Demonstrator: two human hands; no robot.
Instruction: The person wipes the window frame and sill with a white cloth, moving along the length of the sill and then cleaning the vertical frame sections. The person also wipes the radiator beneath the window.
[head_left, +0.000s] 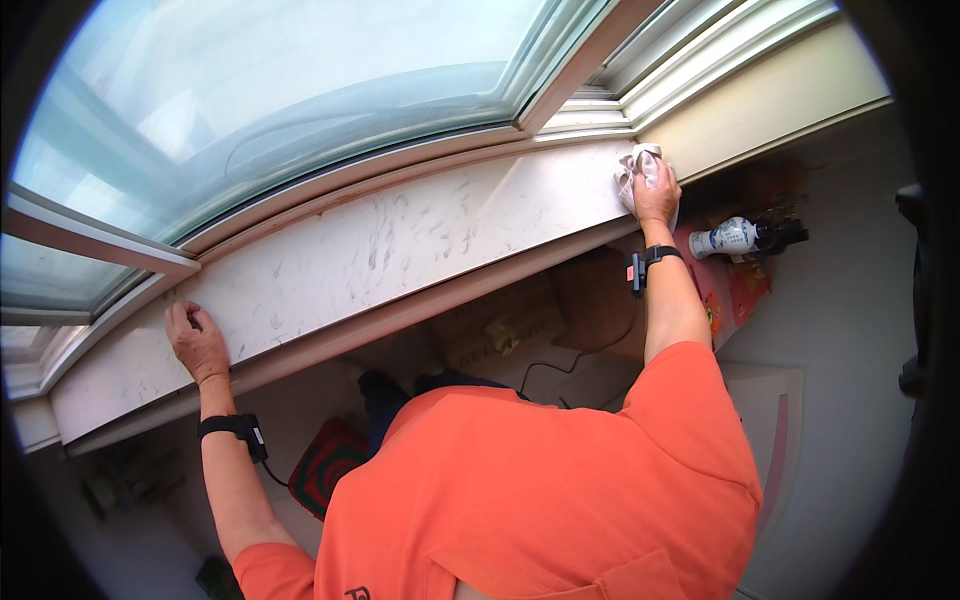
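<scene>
My right hand (657, 196) grips a crumpled pale cloth (627, 187) at the right end of the windowsill (480, 217). The cloth lies against the sill's corner beside the wall, and part of it is hidden under my fingers. The sill is a long white, marble-patterned slab with grey streaks. Toward its left end, my left hand (196, 341) rests on the surface with its fingers curled in and nothing visible in them. Behind the sill stands a framed glass window pane (360, 82).
A white-and-blue bottle with a dark top (724, 238) lies on a red surface (739, 289) below my right hand. Lower down are a cardboard box (517, 322), a black cable (555, 366) and a red-and-green striped item (326, 465). Window tracks (697, 64) run at upper right.
</scene>
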